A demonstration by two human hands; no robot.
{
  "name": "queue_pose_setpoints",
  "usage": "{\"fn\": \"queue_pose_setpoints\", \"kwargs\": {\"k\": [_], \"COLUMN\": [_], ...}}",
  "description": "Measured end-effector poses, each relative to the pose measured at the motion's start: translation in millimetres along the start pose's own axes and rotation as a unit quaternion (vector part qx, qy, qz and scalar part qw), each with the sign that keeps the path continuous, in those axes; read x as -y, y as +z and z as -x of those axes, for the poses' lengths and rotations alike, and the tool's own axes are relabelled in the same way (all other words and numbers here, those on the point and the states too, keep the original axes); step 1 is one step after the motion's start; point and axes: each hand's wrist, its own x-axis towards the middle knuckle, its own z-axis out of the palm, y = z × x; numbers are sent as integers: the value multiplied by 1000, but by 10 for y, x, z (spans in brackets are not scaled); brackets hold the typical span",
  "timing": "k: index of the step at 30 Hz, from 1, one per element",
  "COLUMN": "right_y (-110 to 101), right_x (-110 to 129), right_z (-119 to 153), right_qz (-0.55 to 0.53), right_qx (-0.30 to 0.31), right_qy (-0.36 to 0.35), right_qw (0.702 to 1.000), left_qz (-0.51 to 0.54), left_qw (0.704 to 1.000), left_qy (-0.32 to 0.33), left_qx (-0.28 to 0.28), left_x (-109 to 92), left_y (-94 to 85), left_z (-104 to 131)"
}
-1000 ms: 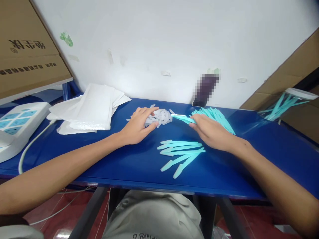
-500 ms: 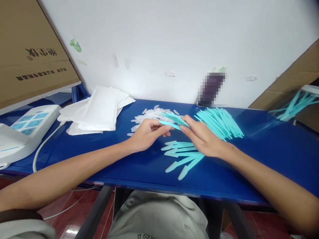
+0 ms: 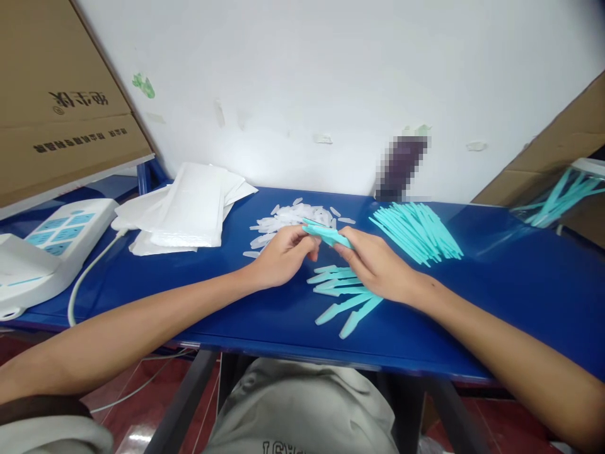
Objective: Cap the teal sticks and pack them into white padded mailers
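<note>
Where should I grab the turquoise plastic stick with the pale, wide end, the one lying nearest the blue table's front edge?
Probably pinch the turquoise plastic stick by its slim handle, just behind the pale wide end, reaching from the blue table's front edge. The handle is narrow, lies uncrossed there, and slants toward you; the right hand covers its far end.

The blue table (image 3: pixel 501 296) bears packets (image 3: pixel 191 208), translucent pieces (image 3: pixel 297 215), turquoise sticks (image 3: pixel 416 232) and a power strip (image 3: pixel 92 217).

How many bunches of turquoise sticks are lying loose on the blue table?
2: a big pile beyond the right hand, and a smaller, fanned-out group nearer the camera, partly hidden by that hand.
</note>
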Motion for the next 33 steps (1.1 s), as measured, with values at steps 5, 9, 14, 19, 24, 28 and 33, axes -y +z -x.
{"fn": "queue_pose_setpoints", "kwargs": {"k": [5, 9, 14, 19, 24, 28, 33], "right_y": [3, -41, -107, -131, -150, -151, -131], "right_x": [-17, -65, -79, 9, 68, 84, 95], "right_z": [44, 71, 97, 85, 81, 89, 62], "right_qz": [-21, -31, -93, -91, -75, -80, -74], "right_qx": [-35, -91, -80, -10, -8, 18, 36], "right_qy": [43, 93, 111, 85, 120, 118, 122], "right_qw": [998, 991, 986, 992, 990, 990, 989], "left_qz": [55, 67, 80, 62, 53, 70, 101], "left_qw": [998, 996, 996, 998, 998, 997, 993], "left_qy": [8, 21, 4, 3, 0, -8, -36], "left_qx": [-10, -57, -42, -2, 29, 41, 56], "left_x": [-20, -82, -84, -49, -79, -98, -90], "left_y": [-1, -21, -36, -13, 23, 34, 43], "left_z": [21, 27, 10, 31, 58, 71, 74]}}
